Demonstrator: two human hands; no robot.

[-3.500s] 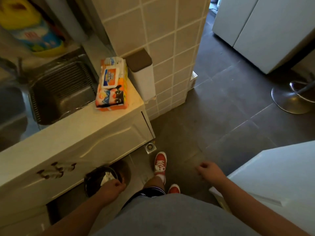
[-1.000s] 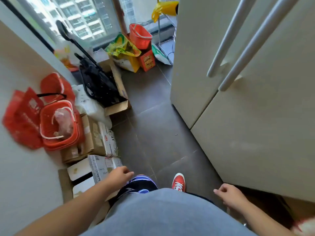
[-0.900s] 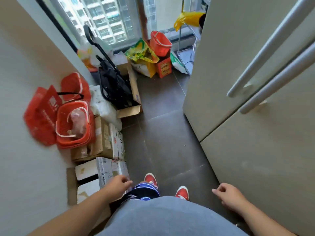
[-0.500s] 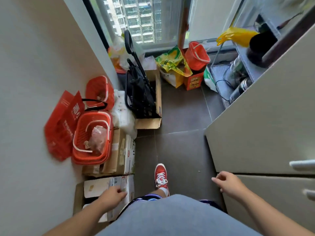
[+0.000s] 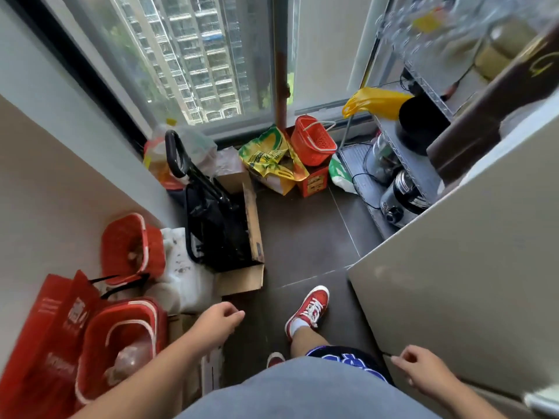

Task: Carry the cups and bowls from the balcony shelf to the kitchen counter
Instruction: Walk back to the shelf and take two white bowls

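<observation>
Cups and bowls are not clearly visible now; they are probably on the wire shelf (image 5: 423, 164) at the upper right, where the top level shows only blurred, glassy shapes that I cannot count. If they are glass or ceramic, I judge them stiff, fragile and a little slippery, rather light one by one but heavy in a stack. It seems best to take a cup around its body and a bowl from under the rim with support below.

Going from left to right, with the shelf as landmark: far left of it, along the wall, there is one red bag (image 5: 45, 337) and two red baskets (image 5: 130, 246). A third red basket (image 5: 314, 140) stands much nearer to the shelf, just left of it. The left hand (image 5: 216, 323) hangs far left and below the shelf, its grip loosely curled and holding nothing. On the shelf I count one yellow plastic piece (image 5: 375, 102) at its left edge, one black round container (image 5: 420, 122), and two metal appliances (image 5: 399, 195) on the lower level. The right hand (image 5: 423, 373) is below the shelf, beside a pale cabinet (image 5: 453, 282), half closed and also empty.
</observation>
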